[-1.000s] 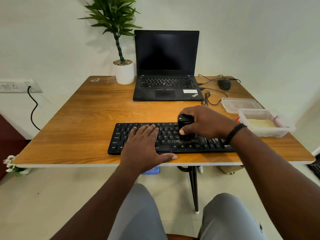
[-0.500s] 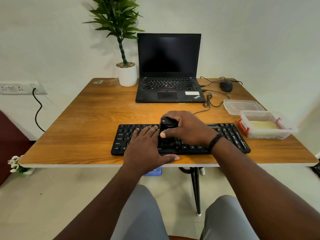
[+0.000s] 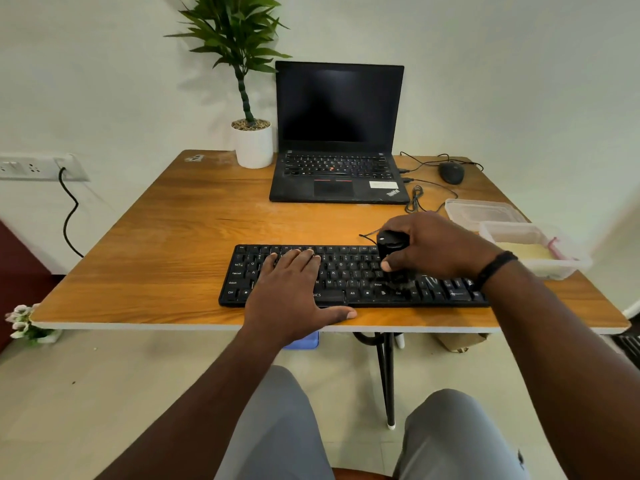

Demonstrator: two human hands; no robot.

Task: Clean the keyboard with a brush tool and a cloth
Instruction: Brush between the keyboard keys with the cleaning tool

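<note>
A black keyboard (image 3: pixel 349 271) lies along the near edge of the wooden table (image 3: pixel 166 244). My left hand (image 3: pixel 294 292) rests flat on its left half, fingers spread, thumb on the table edge. My right hand (image 3: pixel 433 244) grips a black brush tool (image 3: pixel 389 247) held upright, its bristle end down on the keys right of the keyboard's middle. A pale yellow cloth (image 3: pixel 526 252) lies in a clear plastic box (image 3: pixel 568 268) at the table's right edge.
An open black laptop (image 3: pixel 337 133) stands at the back, a potted plant (image 3: pixel 252 143) to its left, a wired mouse (image 3: pixel 451 172) and cables to its right. The box's clear lid (image 3: pixel 481 213) lies behind it. A wall socket (image 3: pixel 38 167) is at left.
My right hand swept the brush tool left to the keyboard's middle, then back right. The left hand stayed flat on the keys. The view shifted slightly.
</note>
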